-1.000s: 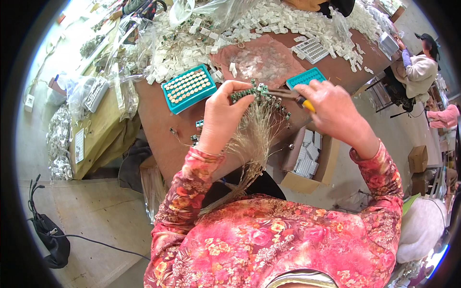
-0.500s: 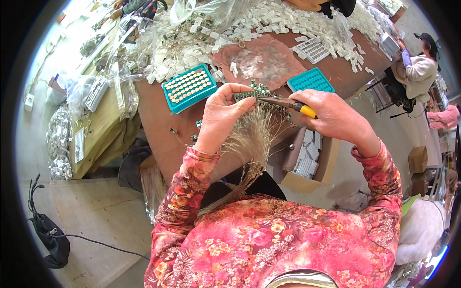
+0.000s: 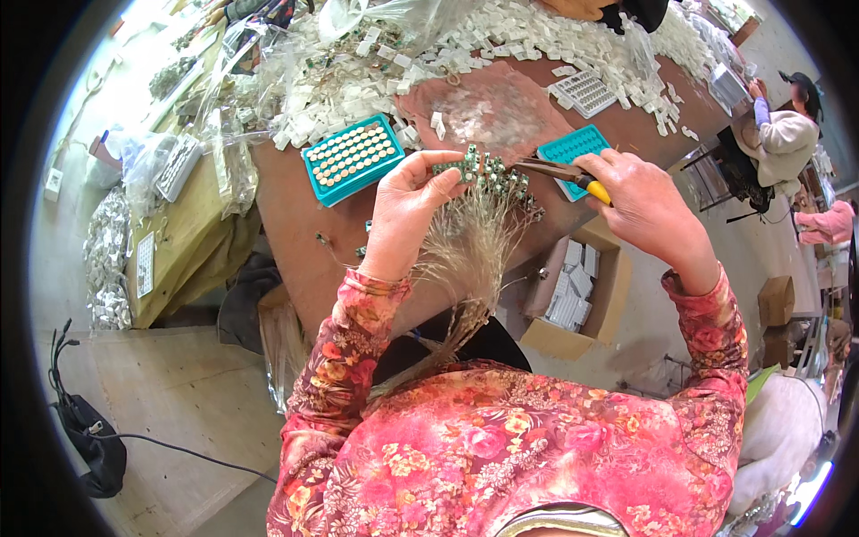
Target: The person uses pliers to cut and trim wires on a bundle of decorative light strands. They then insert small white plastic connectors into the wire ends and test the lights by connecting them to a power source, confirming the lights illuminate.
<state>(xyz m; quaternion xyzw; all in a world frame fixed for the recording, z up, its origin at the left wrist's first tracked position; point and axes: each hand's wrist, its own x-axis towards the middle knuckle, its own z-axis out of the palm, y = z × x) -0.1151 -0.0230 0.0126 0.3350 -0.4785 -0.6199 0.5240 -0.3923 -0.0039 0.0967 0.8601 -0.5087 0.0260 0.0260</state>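
Pinched between the thumb and fingers of my left hand [image 3: 400,210] is a small green circuit board, its face partly hidden by the fingertips. Beside it sits a cluster of similar circuit boards [image 3: 503,182], with a bundle of thin pale wires [image 3: 465,264] trailing down toward my lap. My right hand [image 3: 651,208] is wrapped round pliers [image 3: 548,167] with yellow grips. The pliers' jaws point left at the cluster, a little apart from the held board and over the edge of a teal tray [image 3: 580,143].
Left of my hands, another teal tray [image 3: 353,166] holds rows of round, pale discs. White plastic pieces [image 3: 537,40] are heaped across the far table, beyond a pinkish cloth [image 3: 488,103]. A white tray [image 3: 582,94] lies behind. Below right stands a cardboard box [image 3: 559,340] of white parts.
My right hand has moved the pliers to the right, away from the board at my left fingertips. My left hand keeps its pinch, shifted only slightly left.
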